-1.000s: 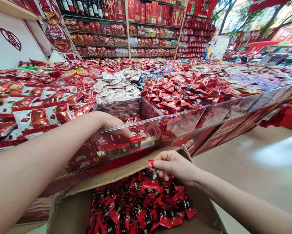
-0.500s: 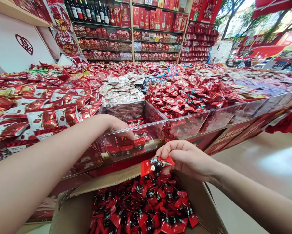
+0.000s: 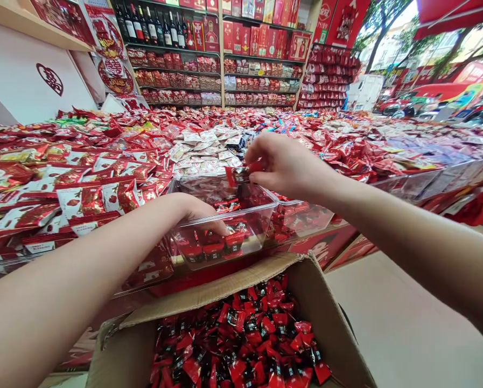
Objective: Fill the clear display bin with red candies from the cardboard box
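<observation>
My left hand [image 3: 201,213] reaches down inside the clear plastic bin [image 3: 257,213], its fingers seen through the front wall beside red and black wrapped candies [image 3: 215,249]; whether they grip one is hidden. Above the bin's right side, my right hand [image 3: 279,164] pinches a red and black candy packet [image 3: 238,175]. Several candies lie in the bottom of the bin. Below it, an open cardboard box [image 3: 326,307] holds a heap of the same red and black candies [image 3: 241,334].
Heaps of packets surround the bin, with white ones [image 3: 204,148] behind and red-and-white ones [image 3: 99,199] at left. Shelves with wine bottles [image 3: 156,27] and gift boxes stand at the back. Pale floor [image 3: 403,318] shows at right.
My right hand has risen from over the cardboard box to above the plastic bin, carrying the candy packet. My left hand stays in the bin. The view has shifted slightly.
</observation>
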`<state>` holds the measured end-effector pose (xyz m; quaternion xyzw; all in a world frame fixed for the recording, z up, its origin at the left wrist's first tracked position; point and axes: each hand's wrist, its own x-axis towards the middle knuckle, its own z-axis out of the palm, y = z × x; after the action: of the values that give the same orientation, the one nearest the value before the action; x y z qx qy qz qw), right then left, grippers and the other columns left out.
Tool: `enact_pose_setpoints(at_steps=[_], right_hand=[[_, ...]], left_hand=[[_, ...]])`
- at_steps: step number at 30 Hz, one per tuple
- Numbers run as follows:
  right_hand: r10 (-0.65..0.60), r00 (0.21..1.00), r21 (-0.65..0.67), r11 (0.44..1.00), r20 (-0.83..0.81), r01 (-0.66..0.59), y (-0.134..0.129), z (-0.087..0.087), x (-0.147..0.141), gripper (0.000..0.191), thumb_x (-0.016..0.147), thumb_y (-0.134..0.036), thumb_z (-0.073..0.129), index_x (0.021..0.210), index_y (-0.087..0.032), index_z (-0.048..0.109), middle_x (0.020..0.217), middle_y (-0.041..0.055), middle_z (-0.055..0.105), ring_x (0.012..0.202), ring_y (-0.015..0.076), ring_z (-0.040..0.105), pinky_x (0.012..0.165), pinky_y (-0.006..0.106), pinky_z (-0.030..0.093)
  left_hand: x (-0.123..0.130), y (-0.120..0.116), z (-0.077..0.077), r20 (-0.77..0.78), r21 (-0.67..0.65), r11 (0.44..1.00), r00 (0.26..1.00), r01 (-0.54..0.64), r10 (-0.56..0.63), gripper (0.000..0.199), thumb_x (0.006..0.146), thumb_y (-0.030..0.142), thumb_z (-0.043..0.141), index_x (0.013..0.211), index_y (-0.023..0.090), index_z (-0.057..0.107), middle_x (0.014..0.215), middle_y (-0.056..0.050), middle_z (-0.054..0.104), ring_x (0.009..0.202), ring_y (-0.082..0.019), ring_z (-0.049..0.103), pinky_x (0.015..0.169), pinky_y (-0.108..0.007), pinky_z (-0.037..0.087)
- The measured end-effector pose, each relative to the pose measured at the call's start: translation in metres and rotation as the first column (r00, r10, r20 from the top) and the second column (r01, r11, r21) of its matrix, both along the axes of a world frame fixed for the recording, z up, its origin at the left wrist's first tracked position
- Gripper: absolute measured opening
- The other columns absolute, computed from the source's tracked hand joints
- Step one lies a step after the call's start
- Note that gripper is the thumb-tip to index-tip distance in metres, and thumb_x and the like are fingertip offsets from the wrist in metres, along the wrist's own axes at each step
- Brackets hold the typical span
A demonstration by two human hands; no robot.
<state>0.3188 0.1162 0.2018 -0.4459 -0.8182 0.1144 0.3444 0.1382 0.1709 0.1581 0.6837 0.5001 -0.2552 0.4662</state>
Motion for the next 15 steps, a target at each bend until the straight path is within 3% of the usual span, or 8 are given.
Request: enact_pose_setpoints(at_steps=[2, 4, 6, 9, 11, 13, 15], right_hand=[[0.045, 0.946, 0.021, 0.998, 0.320, -0.055, 0.020, 0.000, -0.010, 0.025, 0.064, -0.006, 0.050, 0.086, -0.013, 0.056, 0.079, 0.0030, 0.055, 0.071, 0.0113, 0.048, 0.061, 0.024, 0.038], [0.180, 0.804, -0.142, 0.983, 0.567, -0.120, 0.035, -0.005, -0.023, 0.026, 0.060, -0.004, 0.051, 0.084, -0.013, 0.059, 0.075, 0.0023, 0.057, 0.065, 0.0105, 0.048, 0.056, 0.023, 0.036], [0.321, 0.662, -0.327, 0.937, 0.677, -0.120, 0.046, -0.010, -0.035, 0.028, 0.060, -0.005, 0.053, 0.085, -0.014, 0.060, 0.074, 0.0021, 0.057, 0.062, 0.0104, 0.048, 0.053, 0.023, 0.036], [0.423, 0.527, -0.476, 0.878, 0.737, -0.040, 0.054, -0.017, -0.047, 0.029, 0.062, -0.011, 0.056, 0.091, -0.013, 0.060, 0.075, 0.0031, 0.058, 0.062, 0.0132, 0.050, 0.054, 0.026, 0.037], [0.482, 0.480, -0.559, 0.829, 0.733, 0.021, 0.057, -0.020, -0.050, 0.031, 0.063, -0.017, 0.059, 0.093, -0.011, 0.059, 0.073, 0.0040, 0.057, 0.065, 0.0160, 0.052, 0.058, 0.028, 0.039], [0.556, 0.502, -0.671, 0.738, 0.663, 0.069, 0.059, -0.023, -0.049, 0.034, 0.062, -0.022, 0.062, 0.093, -0.008, 0.059, 0.073, 0.0045, 0.057, 0.067, 0.0172, 0.054, 0.060, 0.029, 0.041], [0.609, 0.572, -0.787, 0.607, 0.549, 0.108, 0.059, -0.028, -0.048, 0.037, 0.060, -0.025, 0.065, 0.092, -0.007, 0.058, 0.071, 0.0040, 0.058, 0.066, 0.0165, 0.055, 0.059, 0.029, 0.043]], left_hand=[[0.001, -0.003, 0.002, -0.007, 0.051, 0.999, 1.000, 0.001, -0.001, 0.042, 0.060, 0.049, 0.055, 0.092, 0.021, 0.061, 0.090, -0.005, 0.065, 0.079, -0.022, 0.057, 0.063, -0.028, 0.046], [0.003, -0.005, 0.003, -0.005, 0.072, 0.997, 1.000, -0.009, 0.009, 0.043, 0.058, 0.047, 0.058, 0.093, 0.021, 0.061, 0.091, -0.005, 0.065, 0.081, -0.023, 0.057, 0.064, -0.028, 0.046], [0.003, -0.006, 0.004, 0.002, 0.069, 0.997, 1.000, -0.019, 0.019, 0.046, 0.056, 0.046, 0.060, 0.095, 0.022, 0.060, 0.096, -0.005, 0.064, 0.084, -0.023, 0.057, 0.066, -0.028, 0.046], [0.002, -0.003, 0.002, 0.000, 0.067, 0.998, 1.000, -0.015, 0.015, 0.051, 0.055, 0.048, 0.061, 0.100, 0.024, 0.058, 0.110, -0.004, 0.057, 0.090, -0.024, 0.054, 0.066, -0.027, 0.046], [0.001, 0.000, 0.000, -0.001, 0.062, 0.998, 1.000, -0.006, 0.006, 0.053, 0.055, 0.050, 0.060, 0.101, 0.026, 0.057, 0.117, -0.003, 0.053, 0.093, -0.024, 0.053, 0.065, -0.026, 0.047], [0.000, 0.002, -0.001, 0.001, 0.052, 0.999, 1.000, 0.005, -0.005, 0.053, 0.055, 0.052, 0.059, 0.100, 0.025, 0.058, 0.115, -0.004, 0.054, 0.092, -0.024, 0.053, 0.064, -0.026, 0.047], [0.000, 0.002, -0.001, 0.010, 0.027, 1.000, 1.000, 0.008, -0.008, 0.053, 0.056, 0.054, 0.057, 0.099, 0.024, 0.058, 0.110, -0.005, 0.057, 0.088, -0.024, 0.054, 0.063, -0.026, 0.047]])
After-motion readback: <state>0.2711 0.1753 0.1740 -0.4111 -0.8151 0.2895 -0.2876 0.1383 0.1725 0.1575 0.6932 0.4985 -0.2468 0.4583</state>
